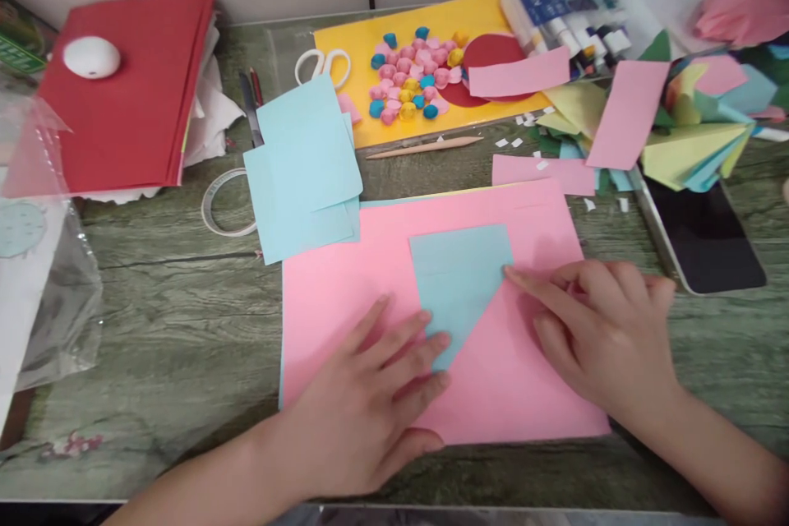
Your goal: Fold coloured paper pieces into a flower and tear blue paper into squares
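A light blue sheet of paper [462,271] with a slanted lower right side lies on a stack of pink paper [345,288]. My left hand [376,386] rests flat with its fingers spread, the fingertips on the blue sheet's lower left part. My right hand [604,329] touches the blue sheet's right edge with its stretched index fingertip, while the other fingers are curled in. Nothing shows between the fingers of that hand. More light blue pieces [305,173] overlap the pink stack's upper left corner.
Behind lie scissors [336,62], a roll of tape [213,205], a wooden stick [425,148] and yellow paper [345,41] with small paper flowers. A phone [708,230] and pink strips [629,115] are at the right. Red paper [136,123] lies far left on the table [185,329].
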`<control>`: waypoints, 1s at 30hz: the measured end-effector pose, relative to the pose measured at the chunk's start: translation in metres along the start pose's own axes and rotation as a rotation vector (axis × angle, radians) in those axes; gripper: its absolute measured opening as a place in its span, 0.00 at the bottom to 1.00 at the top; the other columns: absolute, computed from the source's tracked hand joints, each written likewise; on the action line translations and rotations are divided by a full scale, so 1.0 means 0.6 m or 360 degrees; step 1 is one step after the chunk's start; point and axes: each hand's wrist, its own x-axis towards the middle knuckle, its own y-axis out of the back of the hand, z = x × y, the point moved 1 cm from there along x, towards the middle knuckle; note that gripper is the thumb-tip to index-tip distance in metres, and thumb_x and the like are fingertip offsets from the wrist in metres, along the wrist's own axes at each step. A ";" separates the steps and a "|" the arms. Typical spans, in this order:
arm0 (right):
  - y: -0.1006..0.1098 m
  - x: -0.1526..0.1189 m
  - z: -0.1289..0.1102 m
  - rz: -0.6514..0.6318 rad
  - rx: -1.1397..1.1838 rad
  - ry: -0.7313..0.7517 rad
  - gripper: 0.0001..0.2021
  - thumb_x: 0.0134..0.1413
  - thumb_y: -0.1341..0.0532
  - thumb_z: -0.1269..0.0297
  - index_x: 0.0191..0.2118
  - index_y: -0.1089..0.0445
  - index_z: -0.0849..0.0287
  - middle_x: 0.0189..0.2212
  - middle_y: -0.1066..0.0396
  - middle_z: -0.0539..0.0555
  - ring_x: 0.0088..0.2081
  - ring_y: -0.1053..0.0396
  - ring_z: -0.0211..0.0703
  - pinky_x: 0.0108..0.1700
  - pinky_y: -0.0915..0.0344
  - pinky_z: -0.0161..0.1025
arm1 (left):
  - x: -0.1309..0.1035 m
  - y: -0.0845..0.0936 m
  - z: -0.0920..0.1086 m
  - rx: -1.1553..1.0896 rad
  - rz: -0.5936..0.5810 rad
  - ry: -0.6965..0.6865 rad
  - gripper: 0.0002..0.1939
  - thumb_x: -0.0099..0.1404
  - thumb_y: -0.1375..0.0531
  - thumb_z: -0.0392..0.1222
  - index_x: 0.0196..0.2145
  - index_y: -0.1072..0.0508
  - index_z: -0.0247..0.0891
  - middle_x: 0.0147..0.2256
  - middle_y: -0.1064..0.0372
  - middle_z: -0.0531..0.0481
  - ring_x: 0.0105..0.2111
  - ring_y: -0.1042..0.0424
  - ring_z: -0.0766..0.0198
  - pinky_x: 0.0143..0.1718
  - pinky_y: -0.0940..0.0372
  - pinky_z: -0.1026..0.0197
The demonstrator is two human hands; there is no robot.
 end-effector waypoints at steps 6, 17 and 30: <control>0.000 0.003 0.001 0.0001 0.0014 -0.0006 0.15 0.49 0.43 0.67 0.45 0.30 0.51 0.28 0.36 0.53 0.32 0.42 0.46 0.33 0.56 0.44 | -0.005 0.019 -0.008 -0.0077 -0.0100 0.0069 0.20 0.62 0.47 0.54 0.51 0.34 0.50 0.58 0.46 0.52 0.61 0.55 0.50 0.59 0.61 0.38; -0.002 0.001 0.002 0.0000 0.0071 0.0030 0.14 0.51 0.43 0.67 0.45 0.30 0.52 0.27 0.36 0.52 0.32 0.42 0.44 0.33 0.56 0.42 | -0.007 0.024 -0.009 -0.0225 -0.0058 -0.0018 0.14 0.62 0.46 0.49 0.44 0.29 0.45 0.56 0.41 0.50 0.59 0.50 0.55 0.61 0.64 0.41; 0.007 0.006 -0.006 -0.0061 0.0273 -0.0006 0.14 0.54 0.45 0.67 0.46 0.31 0.58 0.32 0.33 0.55 0.37 0.40 0.46 0.37 0.51 0.43 | 0.032 -0.043 0.012 0.0273 0.0386 0.0197 0.17 0.65 0.48 0.42 0.50 0.35 0.35 0.53 0.39 0.45 0.55 0.44 0.56 0.57 0.48 0.48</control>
